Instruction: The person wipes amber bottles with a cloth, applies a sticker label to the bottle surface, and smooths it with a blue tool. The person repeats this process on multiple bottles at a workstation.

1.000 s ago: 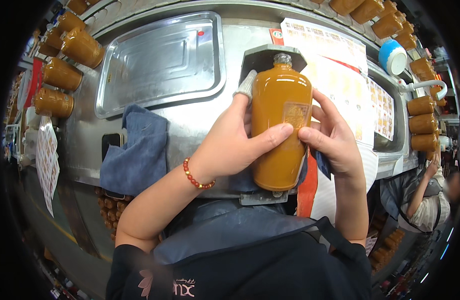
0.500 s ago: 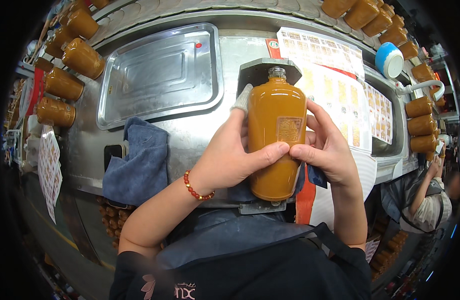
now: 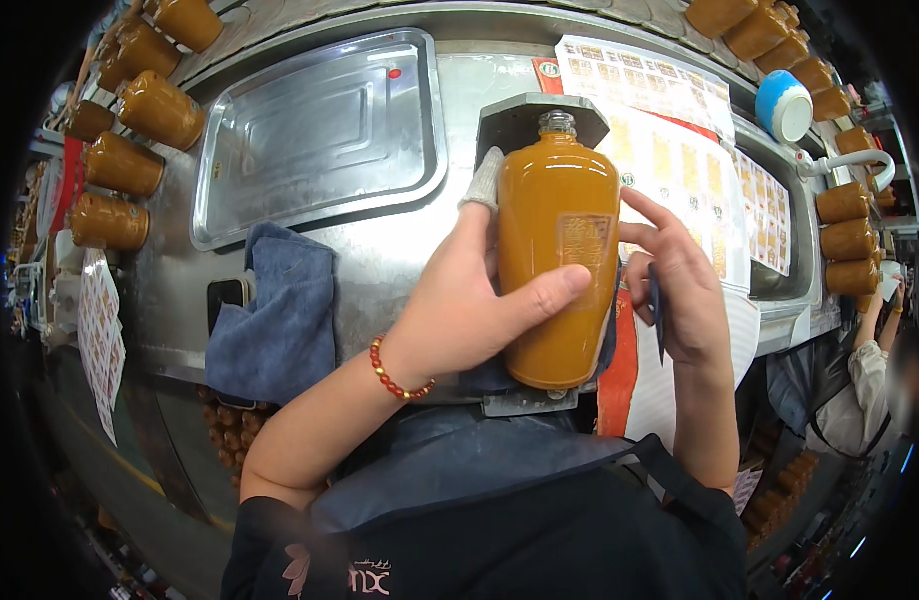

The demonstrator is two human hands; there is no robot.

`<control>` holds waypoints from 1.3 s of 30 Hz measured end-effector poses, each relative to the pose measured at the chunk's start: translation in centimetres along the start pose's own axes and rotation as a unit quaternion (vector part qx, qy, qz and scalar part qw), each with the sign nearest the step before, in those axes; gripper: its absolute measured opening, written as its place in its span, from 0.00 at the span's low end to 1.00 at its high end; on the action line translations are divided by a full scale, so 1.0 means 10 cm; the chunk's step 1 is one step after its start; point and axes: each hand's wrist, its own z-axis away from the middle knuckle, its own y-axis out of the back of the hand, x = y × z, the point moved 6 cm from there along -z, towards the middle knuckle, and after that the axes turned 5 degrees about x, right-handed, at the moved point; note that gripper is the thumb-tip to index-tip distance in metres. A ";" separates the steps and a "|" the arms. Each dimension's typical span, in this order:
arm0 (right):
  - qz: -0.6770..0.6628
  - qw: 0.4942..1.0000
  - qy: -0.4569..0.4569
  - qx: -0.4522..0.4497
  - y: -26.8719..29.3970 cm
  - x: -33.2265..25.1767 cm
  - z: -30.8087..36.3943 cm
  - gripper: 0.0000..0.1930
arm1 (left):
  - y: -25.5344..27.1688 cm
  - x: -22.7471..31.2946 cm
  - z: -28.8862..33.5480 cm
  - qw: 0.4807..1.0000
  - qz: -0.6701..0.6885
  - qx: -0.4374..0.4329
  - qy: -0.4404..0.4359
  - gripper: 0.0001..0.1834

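Observation:
A glossy brown bottle (image 3: 549, 340) with a clear glass neck lies with its neck pointing away from me, in front of an angular metal plate (image 3: 504, 122). A small square label (image 3: 587, 238) sits on its upper face. My left hand (image 3: 484, 285) is wrapped round the bottle's left side, thumb across the front below the label; a whitish knit cover is on one finger. Just off the bottle's right side, my right hand (image 3: 684, 275) holds a thin dark blue flat piece (image 3: 657, 305), seen nearly edge-on. Its exact kind is unclear.
Left of the bottle are a metal tray (image 3: 319, 140), a blue cloth (image 3: 274, 320) and a phone (image 3: 226, 296) partly under it. Label sheets (image 3: 669, 185) lie to the right, near a sink (image 3: 779, 290) and a blue-white container (image 3: 784, 105). Brown bottles (image 3: 159, 108) line both sides.
My right hand has let go of the bottle and moved right, turning the dark blue piece up. My left hand stays on the bottle, its thumb slightly higher.

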 end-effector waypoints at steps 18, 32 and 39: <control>0.002 0.999 -0.040 0.005 -0.15 0.14 0.32 0.28 | -0.06 -0.06 0.07 0.996 -0.085 -0.029 0.028 0.52; 0.092 0.995 0.022 -0.035 -0.29 -0.07 0.06 0.42 | -0.05 0.09 -0.07 0.998 -0.023 0.028 -0.046 0.49; 0.088 0.995 0.018 -0.041 -0.31 -0.13 0.05 0.45 | -0.05 0.06 -0.06 0.999 -0.006 0.039 -0.036 0.48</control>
